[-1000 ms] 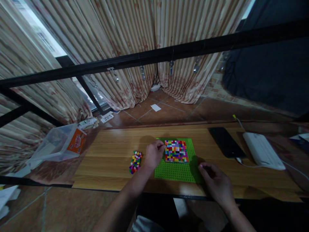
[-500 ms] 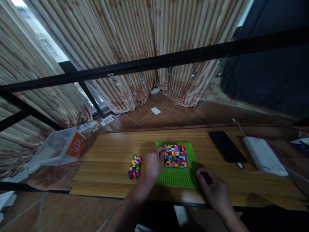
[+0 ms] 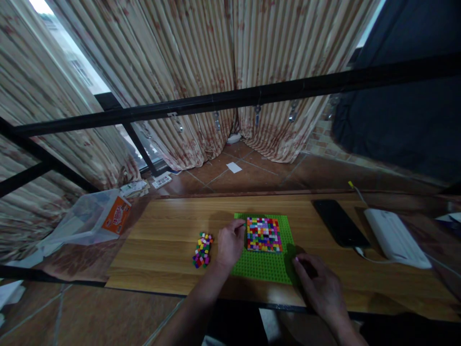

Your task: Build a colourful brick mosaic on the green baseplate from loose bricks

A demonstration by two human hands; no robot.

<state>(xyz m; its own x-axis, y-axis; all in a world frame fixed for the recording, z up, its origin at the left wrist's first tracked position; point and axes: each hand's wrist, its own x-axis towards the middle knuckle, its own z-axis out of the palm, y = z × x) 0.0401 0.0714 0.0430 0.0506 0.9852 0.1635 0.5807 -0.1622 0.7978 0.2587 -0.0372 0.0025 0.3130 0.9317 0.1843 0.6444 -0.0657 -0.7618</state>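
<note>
A green studded baseplate (image 3: 261,270) lies on the wooden table, carrying a square mosaic of small coloured bricks (image 3: 264,234) on its upper part. My left hand (image 3: 230,242) is over the plate's left edge, thumb and fingertips pinched beside the mosaic's upper left corner; whatever they hold is hidden. By the plate's lower right edge is my right hand (image 3: 320,283), its thumb and forefinger closed on a tiny pinkish piece that looks like a small brick. Left of my left hand sits a loose pile of small coloured bricks (image 3: 203,250).
At the table's right lie a black phone (image 3: 340,223) and a white power bank (image 3: 396,238), joined by a white cable. A clear plastic box (image 3: 91,218) with an orange label stands on the floor at left. A black rail (image 3: 216,101) crosses before the curtains.
The view has shifted slightly, so everything sits a little lower and further right. Both hands keep nearly the same pose and place relative to the baseplate.
</note>
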